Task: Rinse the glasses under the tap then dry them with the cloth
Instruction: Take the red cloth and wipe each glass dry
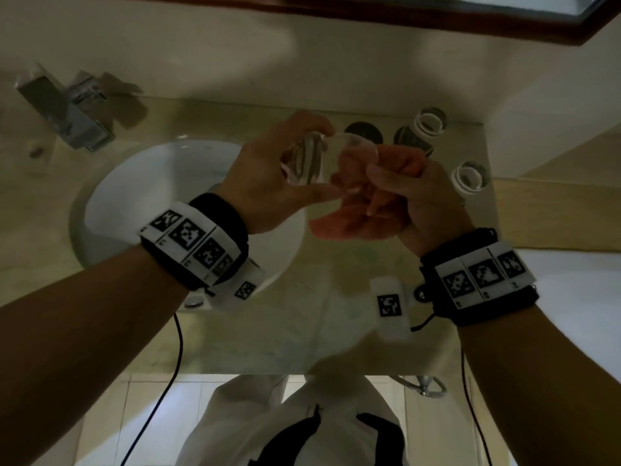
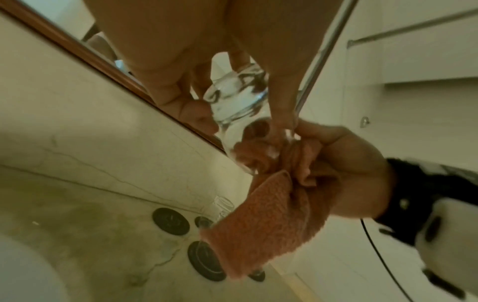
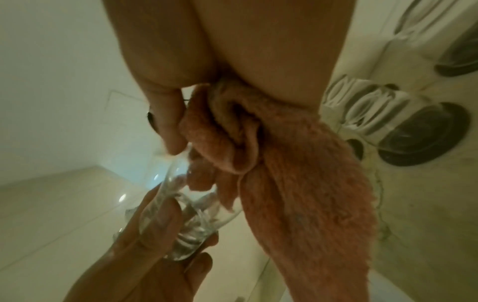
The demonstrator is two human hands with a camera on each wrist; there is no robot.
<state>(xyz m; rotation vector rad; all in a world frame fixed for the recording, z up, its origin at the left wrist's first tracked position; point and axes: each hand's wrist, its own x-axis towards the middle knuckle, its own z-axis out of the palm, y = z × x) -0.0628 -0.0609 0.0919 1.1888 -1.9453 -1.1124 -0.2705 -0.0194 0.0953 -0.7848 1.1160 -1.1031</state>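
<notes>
L hand (image 1: pixel 268 169) grips glass (image 1: pixel 312 159) by base, held above counter beside basin (image 1: pixel 141 183) | R hand (image 1: pixel 416 193) pinches cloth (image 1: pixel 363 216), stuffed in mouth | tip: twist glass vs cloth, keep base grip firm

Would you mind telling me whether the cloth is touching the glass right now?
Touching. The left wrist view shows the cloth, held by the right hand, bunched into the open mouth of the glass; the left hand grips its base.

head looks down, wrist views close, upward
</notes>
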